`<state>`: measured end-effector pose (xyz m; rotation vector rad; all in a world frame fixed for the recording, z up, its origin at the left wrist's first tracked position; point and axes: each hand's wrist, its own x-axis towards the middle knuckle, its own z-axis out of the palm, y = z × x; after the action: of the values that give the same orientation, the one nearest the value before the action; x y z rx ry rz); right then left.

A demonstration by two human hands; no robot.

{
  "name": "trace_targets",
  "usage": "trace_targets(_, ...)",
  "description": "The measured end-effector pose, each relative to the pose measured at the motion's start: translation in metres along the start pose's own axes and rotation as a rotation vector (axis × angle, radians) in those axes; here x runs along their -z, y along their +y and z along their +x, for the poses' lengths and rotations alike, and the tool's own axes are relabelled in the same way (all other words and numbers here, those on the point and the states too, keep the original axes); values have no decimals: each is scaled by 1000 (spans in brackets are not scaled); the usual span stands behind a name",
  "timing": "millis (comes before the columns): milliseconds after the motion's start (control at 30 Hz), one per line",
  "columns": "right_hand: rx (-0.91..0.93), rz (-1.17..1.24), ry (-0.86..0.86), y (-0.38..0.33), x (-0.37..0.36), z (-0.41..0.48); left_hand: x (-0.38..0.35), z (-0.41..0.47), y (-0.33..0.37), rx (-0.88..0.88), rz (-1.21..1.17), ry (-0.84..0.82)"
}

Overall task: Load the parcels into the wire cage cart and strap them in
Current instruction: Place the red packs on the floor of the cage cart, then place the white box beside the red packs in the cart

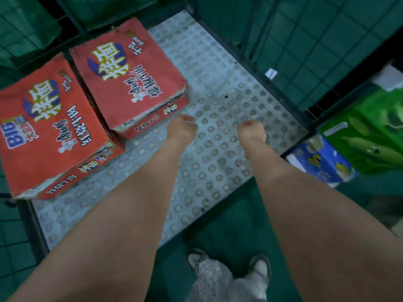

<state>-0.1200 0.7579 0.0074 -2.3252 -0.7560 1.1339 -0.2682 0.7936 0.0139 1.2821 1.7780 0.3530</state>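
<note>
Two red printed cartons lie side by side on the left of the cart's studded grey floor (pixel 218 127): one near (pixel 50 131), one farther back (pixel 130 77). My left hand (pixel 182 127) hangs just off the far carton's front right corner, fingers curled, holding nothing. My right hand (pixel 250 130) hovers over bare floor to its right, also curled and holding nothing. Both arms reach forward over the cart's open front edge. No strap is in view.
Green wire mesh walls (pixel 305 46) close the cart's back and right side. Outside on the right stand a green carton (pixel 375 131) and a blue carton (pixel 320 162). My feet (pixel 229 264) stand on green floor at the cart's front.
</note>
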Motion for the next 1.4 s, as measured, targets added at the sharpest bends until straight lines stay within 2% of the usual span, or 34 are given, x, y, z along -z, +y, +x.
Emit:
trace_targets(233,-103,110,62,99,64,-31,-78,-75,22,-124,122,-137)
trace_targets(433,-228,133,153,220,136,-81,-174,-171,19,-223,231,-294)
trace_targets(633,-402,415,337,338,195,-121,-275,-262,31,-345,305,-457)
trace_targets(800,-535,571,426,430,222,-164,-349,-336,24,-438,444,-616)
trace_targets(1100,-799,869,649,584,221,-248,-461,-443,-30,-592,721,-916)
trace_targets(1400,-1079,1115,770,701,141,-307,-545,-512,-137,-729,1077,-1164)
